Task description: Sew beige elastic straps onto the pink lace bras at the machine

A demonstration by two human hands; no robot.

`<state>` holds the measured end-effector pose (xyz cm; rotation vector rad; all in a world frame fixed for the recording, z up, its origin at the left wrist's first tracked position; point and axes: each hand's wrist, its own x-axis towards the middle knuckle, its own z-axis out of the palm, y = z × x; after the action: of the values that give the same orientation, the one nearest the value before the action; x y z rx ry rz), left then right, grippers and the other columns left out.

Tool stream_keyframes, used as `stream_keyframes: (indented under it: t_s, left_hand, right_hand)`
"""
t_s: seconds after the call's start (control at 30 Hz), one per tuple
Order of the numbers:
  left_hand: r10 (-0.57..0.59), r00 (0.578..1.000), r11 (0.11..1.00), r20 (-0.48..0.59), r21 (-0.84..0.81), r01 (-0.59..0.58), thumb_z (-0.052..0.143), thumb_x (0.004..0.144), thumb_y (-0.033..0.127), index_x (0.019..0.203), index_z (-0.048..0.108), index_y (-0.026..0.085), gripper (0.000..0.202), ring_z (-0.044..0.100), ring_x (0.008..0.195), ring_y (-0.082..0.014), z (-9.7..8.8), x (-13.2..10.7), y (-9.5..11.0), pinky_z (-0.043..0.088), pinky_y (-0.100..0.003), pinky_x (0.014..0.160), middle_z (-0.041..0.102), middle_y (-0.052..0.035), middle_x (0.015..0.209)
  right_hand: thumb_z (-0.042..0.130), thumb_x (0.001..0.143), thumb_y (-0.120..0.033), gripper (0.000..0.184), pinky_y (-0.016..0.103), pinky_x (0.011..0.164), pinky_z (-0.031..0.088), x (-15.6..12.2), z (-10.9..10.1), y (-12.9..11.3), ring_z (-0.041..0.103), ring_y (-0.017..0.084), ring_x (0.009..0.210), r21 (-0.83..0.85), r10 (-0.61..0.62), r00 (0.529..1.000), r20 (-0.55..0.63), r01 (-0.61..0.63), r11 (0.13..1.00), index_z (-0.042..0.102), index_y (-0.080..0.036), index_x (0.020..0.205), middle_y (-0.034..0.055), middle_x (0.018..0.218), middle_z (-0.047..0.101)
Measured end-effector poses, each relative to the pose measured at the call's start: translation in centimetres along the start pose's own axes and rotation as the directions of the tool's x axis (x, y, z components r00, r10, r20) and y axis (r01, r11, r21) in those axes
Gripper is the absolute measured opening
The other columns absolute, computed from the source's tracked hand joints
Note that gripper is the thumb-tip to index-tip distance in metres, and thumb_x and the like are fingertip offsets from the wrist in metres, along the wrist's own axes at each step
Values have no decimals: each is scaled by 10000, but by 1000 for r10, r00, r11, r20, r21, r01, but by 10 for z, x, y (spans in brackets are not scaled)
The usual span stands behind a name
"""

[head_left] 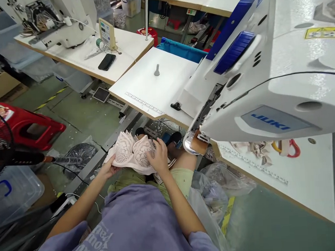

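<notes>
Fingers of my left hand (109, 169) and right hand (158, 158) grip the pink lace bra (133, 151) over my lap, not yet at the Juki sewing machine (267, 94).

White sewing tables (151, 85) stand on a green floor (79, 115) beside a red stool (30, 127).

worktop (154, 85): white, wood-edged | on it: grey peg (156, 70), printed ruler strip (144, 102) along the front edge, small black clip (176, 106), sewing machine (266, 79) | second worktop (129, 41) behind: black phone (107, 61), another machine (55, 22), small control panel (107, 32) | floor (79, 111): green, red stool (30, 127)
</notes>
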<state>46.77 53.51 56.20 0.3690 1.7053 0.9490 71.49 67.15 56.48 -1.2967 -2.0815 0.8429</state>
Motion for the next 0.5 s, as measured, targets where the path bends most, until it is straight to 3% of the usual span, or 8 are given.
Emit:
stream_keyframes:
  t_s: [0.1, 0.2, 0.27, 0.3, 0.37, 0.43, 0.5]
  left_hand:
    - [-98, 992, 978, -77, 176, 110, 573, 803, 755, 817, 671, 153, 609, 715, 732, -286, -16, -19, 13, 571, -360, 657, 698, -119, 678]
    - [-51, 982, 930, -184, 348, 114, 702, 724, 684, 800, 691, 146, 543, 713, 857, -369, -23, -37, 32, 575, -416, 732, 703, -145, 712]
    - [142, 961, 889, -237, 457, -19, 687, 778, 611, 1015, 703, 157, 513, 633, 1158, -394, -14, -37, 43, 534, -449, 948, 734, -166, 1036]
    - [285, 932, 831, -225, 542, -124, 645, 827, 579, 1158, 671, 171, 526, 538, 1305, -386, -5, -32, 46, 469, -464, 1061, 679, -163, 1247]
    - [544, 831, 627, -116, 714, -311, 556, 903, 507, 1364, 561, 171, 571, 364, 1459, -364, 18, -13, 47, 325, -489, 1193, 481, -158, 1520]
    - [615, 788, 498, -29, 789, -359, 497, 933, 452, 1409, 522, 124, 578, 373, 1448, -371, 39, 11, 39, 309, -515, 1194, 441, -201, 1537]
    - [594, 803, 508, -42, 794, -334, 459, 946, 420, 1425, 503, 102, 576, 444, 1390, -368, 52, 33, 27, 349, -514, 1160, 496, -220, 1476]
  right_hand:
    - [679, 850, -514, 694, 547, 1229, 220, 4, 17, -13, 341, 347, 1460, -25, -166, 977, 136, 171, 985, 523, -152, 1422, 179, 1546, 428]
    - [717, 824, -504, 688, 506, 1178, 331, 0, 35, -17, 436, 342, 1389, -1, -117, 964, 238, 121, 993, 561, -144, 1389, 179, 1467, 516]
    - [704, 834, -497, 649, 483, 1156, 362, -7, 44, -17, 462, 325, 1366, 13, -76, 978, 192, 75, 997, 574, -163, 1375, 163, 1447, 537]
    - [692, 841, -496, 625, 474, 1154, 364, -11, 48, -17, 471, 316, 1358, 21, -67, 986, 156, 64, 998, 584, -167, 1362, 158, 1437, 548]
    - [671, 853, -492, 583, 455, 1153, 366, -19, 56, -14, 492, 299, 1337, 32, -54, 995, 79, 52, 998, 602, -164, 1330, 156, 1408, 572]
    - [659, 856, -493, 571, 451, 1161, 355, -28, 68, -7, 495, 293, 1333, 25, -47, 999, 15, 47, 999, 606, -154, 1312, 163, 1395, 582]
    - [662, 842, -514, 585, 479, 1178, 329, -36, 84, 2, 485, 304, 1344, 8, -47, 999, -16, 47, 999, 603, -154, 1299, 172, 1394, 581]
